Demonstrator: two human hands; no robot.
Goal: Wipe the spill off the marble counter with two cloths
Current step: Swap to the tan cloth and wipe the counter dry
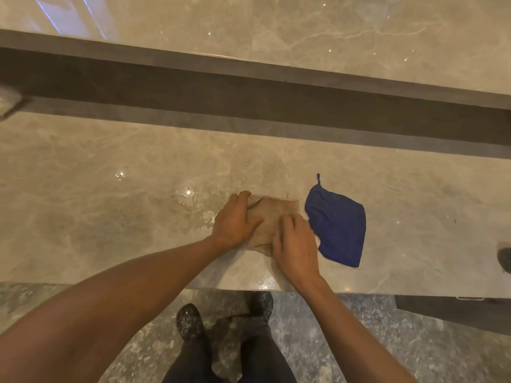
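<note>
Much of the tan cloth (272, 217) is hidden under both hands, only its far edge, right corner and a strip btwn the hands show; its colour is close to the stone so its near edge is hard to trace. Left hand (237, 221) lies on the cloth's left side, fingers curled over its far-left corner, seems to pinch a fold there but can't tell for sure how firm the hold is. Right hand (296, 246) presses flat on the cloth's near-right part, fingers spread, not clenched, nothing gripped. Spill (193, 205): wet shiny blotches on the marble counter (96, 203) just left of the tan cloth, touching or nearly touching the left hand; its full extent is hard to read w/ glare. Blue cloth (338, 228) lies flat just right of the tan one, untouched, a small loop at its far corner; right hand's edge overlaps its near-left side a bit. A dark round obj (505, 259) is cut off at the right frame edge, can't tell what it is; a blurred pale thing (8, 102) is cut off at the left edge. Beyond the counter runs a dark recessed strip (249, 100), then a 2nd marble surface (304, 31) w/ reflections. Below: speckled floor (387, 341), dark trousers, 2 dark shoes (190, 322). Count: 2 cloths, 2 hands, 1 spill patch.
</note>
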